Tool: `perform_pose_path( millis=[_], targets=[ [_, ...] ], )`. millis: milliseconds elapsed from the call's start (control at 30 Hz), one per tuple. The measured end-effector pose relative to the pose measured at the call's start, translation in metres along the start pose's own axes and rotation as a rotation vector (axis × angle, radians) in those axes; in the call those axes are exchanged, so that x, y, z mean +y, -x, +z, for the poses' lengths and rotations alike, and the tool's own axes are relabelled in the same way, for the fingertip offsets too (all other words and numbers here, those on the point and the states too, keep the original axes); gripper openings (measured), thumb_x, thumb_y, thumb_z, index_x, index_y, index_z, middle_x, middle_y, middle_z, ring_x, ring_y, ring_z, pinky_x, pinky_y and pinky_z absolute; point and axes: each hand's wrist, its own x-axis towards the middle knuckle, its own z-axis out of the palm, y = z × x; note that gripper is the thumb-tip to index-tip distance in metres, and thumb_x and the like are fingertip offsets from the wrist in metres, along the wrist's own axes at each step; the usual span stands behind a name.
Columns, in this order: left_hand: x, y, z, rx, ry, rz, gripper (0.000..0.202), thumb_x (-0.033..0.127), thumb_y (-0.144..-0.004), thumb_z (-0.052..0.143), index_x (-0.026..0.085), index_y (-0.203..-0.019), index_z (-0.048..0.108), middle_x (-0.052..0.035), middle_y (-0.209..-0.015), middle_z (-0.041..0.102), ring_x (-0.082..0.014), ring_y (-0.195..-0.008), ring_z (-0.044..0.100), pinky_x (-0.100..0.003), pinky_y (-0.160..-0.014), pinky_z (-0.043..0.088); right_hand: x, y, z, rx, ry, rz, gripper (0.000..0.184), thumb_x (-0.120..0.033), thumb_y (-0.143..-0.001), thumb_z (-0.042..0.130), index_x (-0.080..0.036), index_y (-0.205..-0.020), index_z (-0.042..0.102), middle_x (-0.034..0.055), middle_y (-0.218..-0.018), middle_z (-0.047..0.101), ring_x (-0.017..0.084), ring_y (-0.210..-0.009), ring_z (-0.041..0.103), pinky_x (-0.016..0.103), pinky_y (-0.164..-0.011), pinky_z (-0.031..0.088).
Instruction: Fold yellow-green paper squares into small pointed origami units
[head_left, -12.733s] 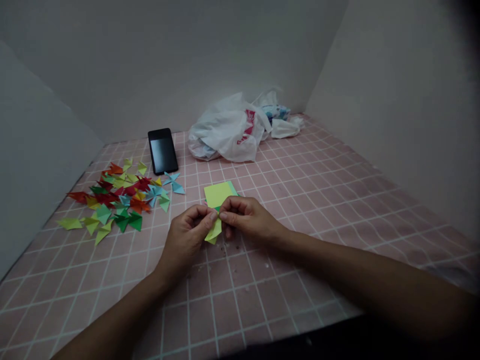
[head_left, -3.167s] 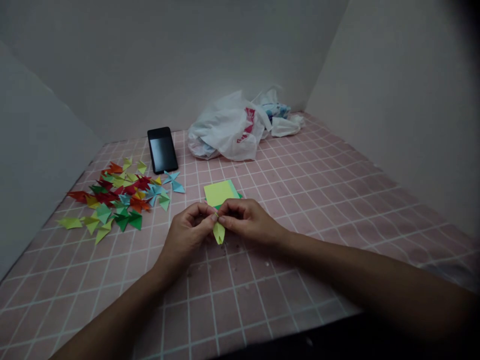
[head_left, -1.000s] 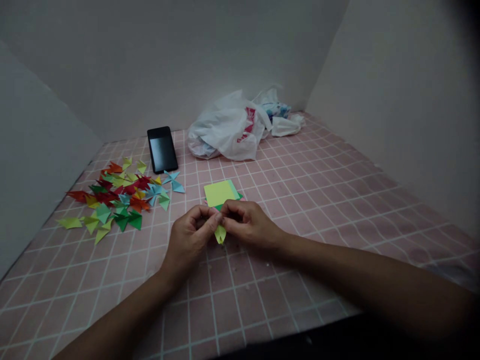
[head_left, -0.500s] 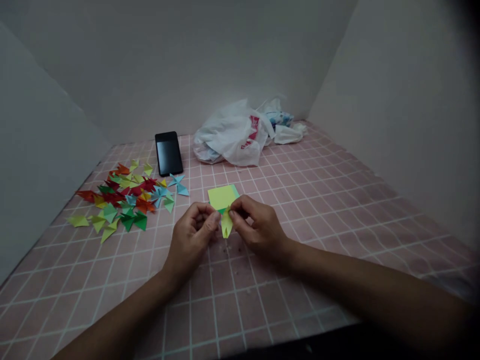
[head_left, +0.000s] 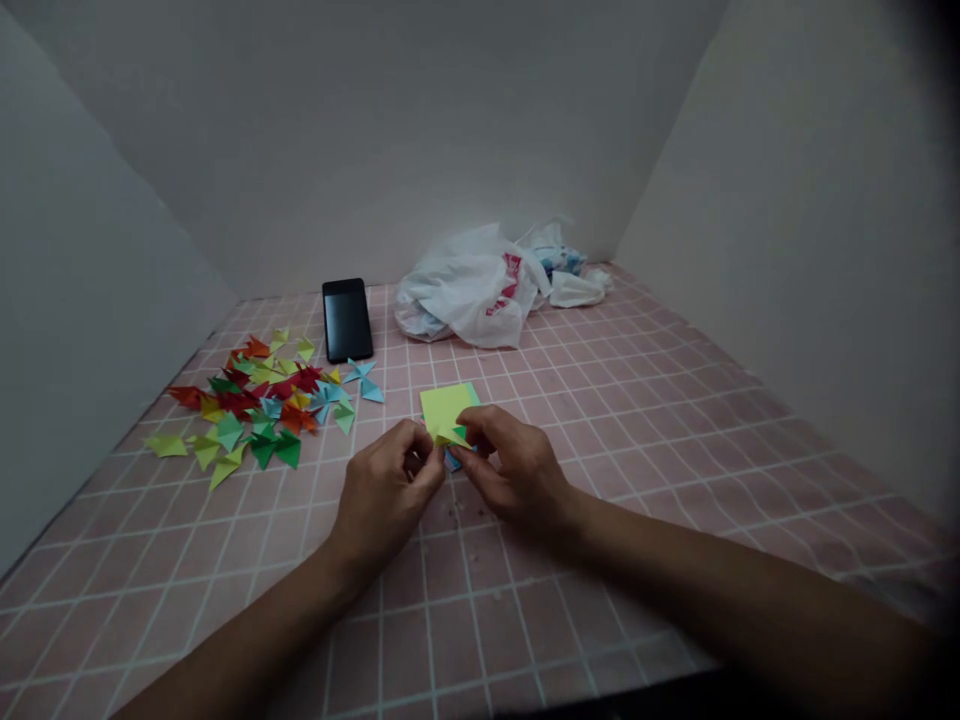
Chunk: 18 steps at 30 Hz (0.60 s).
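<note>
Between my two hands is a small piece of folded yellow paper (head_left: 451, 438), pinched at both ends. My left hand (head_left: 391, 480) is closed, thumb against forefinger, at its left end. My right hand (head_left: 517, 465) grips its right end the same way. Just beyond the fingers lies a stack of square paper sheets (head_left: 444, 402), yellow on top, with green and blue edges showing beneath. The folded piece overlaps the stack's near edge in view, and my fingertips hide part of it.
Many folded paper cranes (head_left: 262, 400) in red, green, yellow, orange and blue lie spread at the left. Behind them a black phone (head_left: 348, 320) rests on the pink checked tablecloth (head_left: 637, 420). A white plastic bag (head_left: 472, 290) sits by the back wall, with crumpled wrapping (head_left: 577, 288) beside it.
The yellow folded paper stood upright with its point downward; now it is turned sideways between my fingertips. The whole scene sits slightly lower in view.
</note>
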Motion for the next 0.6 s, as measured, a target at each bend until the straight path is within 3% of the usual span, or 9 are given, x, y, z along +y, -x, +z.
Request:
perform_pose_path(
  millis=[167, 367, 600],
  targets=[
    [-0.002, 0.001, 0.000, 0.016, 0.026, 0.012, 0.011, 0.021, -0.086, 0.060, 0.020, -0.076, 0.055, 0.0029, -0.069, 0.058, -0.0117, -0.060, 0.056, -0.026, -0.059, 0.042, -0.001, 0.001, 0.001, 0.009, 0.022, -0.021, 0.014, -0.013, -0.092, 0.053, -0.019, -0.079, 0.051, 0.0014, -0.069, 0.057, 0.014, -0.062, 0.052, 0.027, -0.058, 0.039],
    [-0.006, 0.006, 0.005, 0.034, 0.268, -0.111, 0.013, 0.032, -0.088, 0.062, 0.020, -0.084, 0.058, 0.0012, -0.076, 0.059, -0.0124, -0.061, 0.058, -0.026, -0.058, 0.047, -0.004, 0.001, 0.001, 0.000, -0.002, 0.000, 0.018, -0.014, -0.091, 0.054, -0.019, -0.074, 0.048, -0.0004, -0.065, 0.052, 0.012, -0.057, 0.047, 0.026, -0.055, 0.034],
    [0.000, 0.002, 0.003, 0.072, 0.510, -0.212, 0.015, 0.031, -0.082, 0.068, 0.019, -0.088, 0.061, 0.0011, -0.074, 0.065, -0.0133, -0.065, 0.064, -0.026, -0.061, 0.053, -0.011, 0.000, -0.002, -0.020, -0.202, 0.115, 0.017, -0.018, -0.092, 0.056, -0.018, -0.076, 0.052, -0.0009, -0.067, 0.054, 0.011, -0.058, 0.049, 0.025, -0.055, 0.037]
  ],
)
